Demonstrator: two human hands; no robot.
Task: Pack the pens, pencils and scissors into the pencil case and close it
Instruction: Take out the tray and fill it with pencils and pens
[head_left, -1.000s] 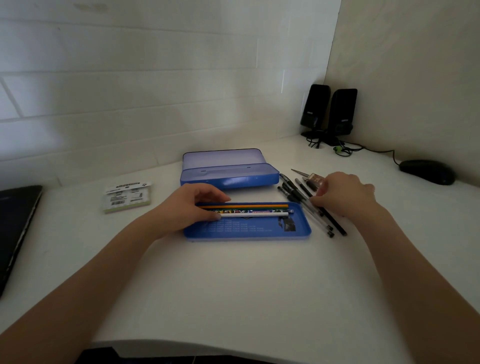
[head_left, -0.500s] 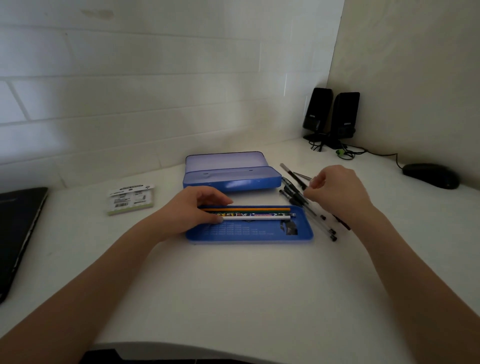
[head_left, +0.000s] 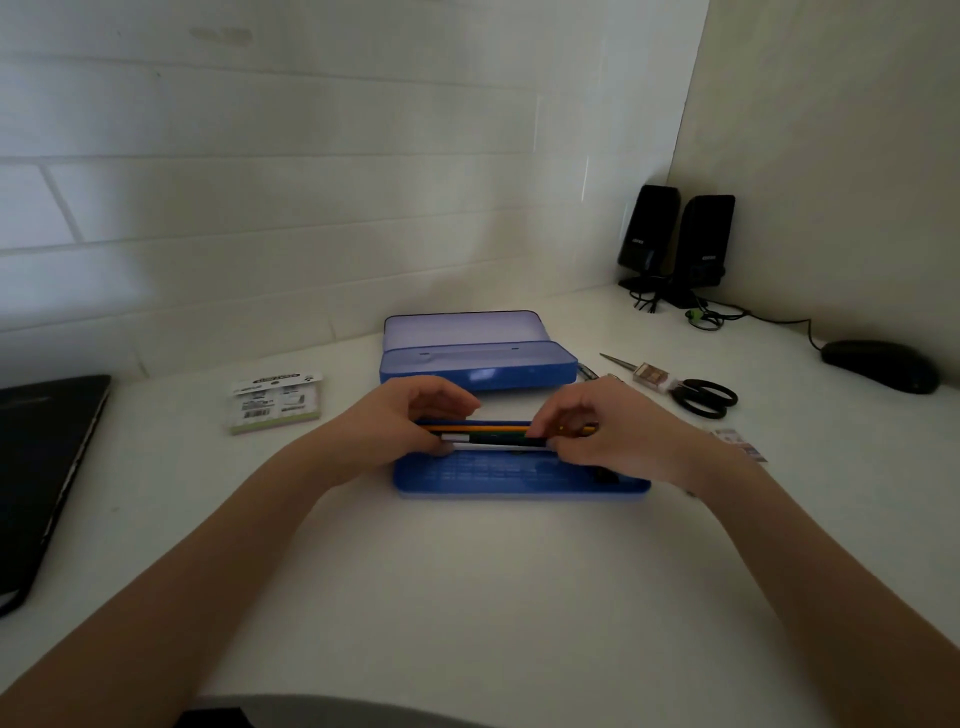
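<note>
The blue pencil case (head_left: 478, 366) stands open at the back of the white desk, lid up. In front of it lies a flat blue tray (head_left: 519, 480) holding an orange pencil (head_left: 483, 429), a white pencil (head_left: 485, 446) and dark pens (head_left: 498, 438) between them. My left hand (head_left: 405, 421) curls round the left ends of the pencils. My right hand (head_left: 597, 434) grips the dark pens at the right side of the tray. Black-handled scissors (head_left: 701, 397) lie on the desk to the right, apart from both hands.
A black laptop (head_left: 47, 467) lies at the left edge, with a labelled packet (head_left: 275, 402) beside it. Two black speakers (head_left: 675, 244) with cables stand in the far right corner, and a black mouse (head_left: 878, 364) sits nearby. A small card (head_left: 740, 444) lies right of the tray.
My right hand lifted the bunch of dark pens from the desk and brought them left onto the tray. The scissors are now uncovered. My left hand stayed on the pencils.
</note>
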